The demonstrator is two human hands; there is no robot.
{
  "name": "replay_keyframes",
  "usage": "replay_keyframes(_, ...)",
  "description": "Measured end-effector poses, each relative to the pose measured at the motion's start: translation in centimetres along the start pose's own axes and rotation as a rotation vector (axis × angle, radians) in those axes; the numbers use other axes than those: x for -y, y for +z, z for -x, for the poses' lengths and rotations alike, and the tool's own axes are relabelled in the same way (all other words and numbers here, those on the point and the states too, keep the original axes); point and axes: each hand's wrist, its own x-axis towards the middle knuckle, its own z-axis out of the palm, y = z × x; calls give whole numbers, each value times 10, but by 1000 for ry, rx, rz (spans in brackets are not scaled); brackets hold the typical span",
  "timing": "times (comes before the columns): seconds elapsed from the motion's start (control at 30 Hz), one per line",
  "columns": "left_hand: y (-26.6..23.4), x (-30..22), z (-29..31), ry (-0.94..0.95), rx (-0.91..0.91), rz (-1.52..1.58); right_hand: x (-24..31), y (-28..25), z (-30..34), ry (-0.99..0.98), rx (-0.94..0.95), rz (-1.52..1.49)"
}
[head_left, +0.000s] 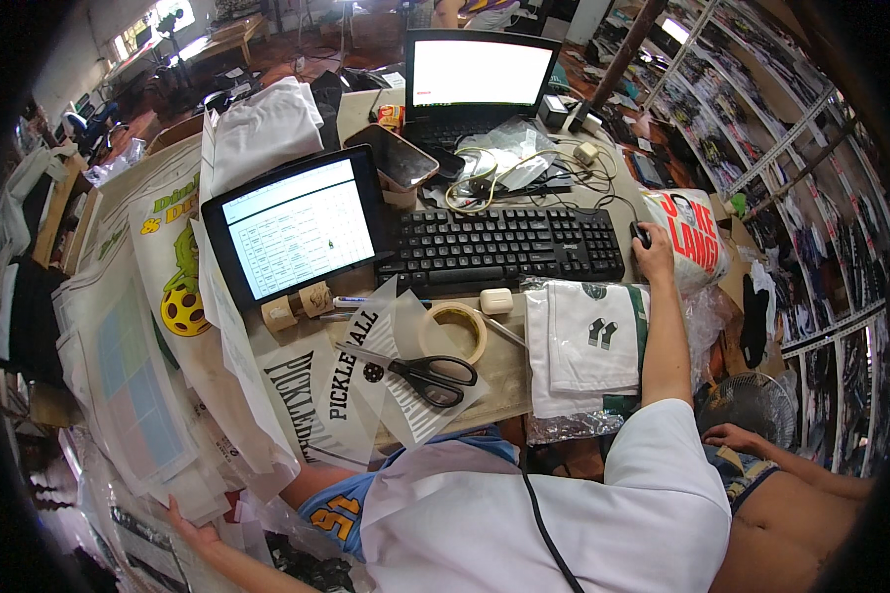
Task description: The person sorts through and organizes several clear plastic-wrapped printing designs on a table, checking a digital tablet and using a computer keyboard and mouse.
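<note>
My right hand (655, 255) rests over a black computer mouse (643, 234), fingers curved round it, at the right end of the black keyboard (509, 245). My left hand (196, 529) is low at the left, its fingers stretched out beside the lower edge of large printed sheets (133, 366); whether it touches them is unclear. On the table before me are black-handled scissors (433, 381), lying on clear film pieces (341, 390) with black print. A roll of tan tape (455, 331) is just behind the scissors. A folded white and green shirt (593, 336) lies under my right forearm.
A tablet (292, 227) showing a table stands left of the keyboard; a laptop (480, 74) with a bright screen is behind. Cables (588, 163) tangle at the back right. Another person's hand (737, 440) and torso are at my right, near a fan (761, 400). Packed shelves (791, 148) line the right.
</note>
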Motion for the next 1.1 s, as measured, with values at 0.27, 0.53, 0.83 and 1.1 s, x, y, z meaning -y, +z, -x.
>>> replay_keyframes(0.27,1,0,-1,-8,-10,0,0,0,1,66,39,17)
replay_keyframes(0.53,3,0,1,-20,11,35,-2,2,0,89,40,17)
replay_keyframes(0.83,0,-1,0,-28,9,20,0,0,2,129,33,88)
replay_keyframes(1.1,5,-2,4,-15,17,48,0,0,3,118,15,91)
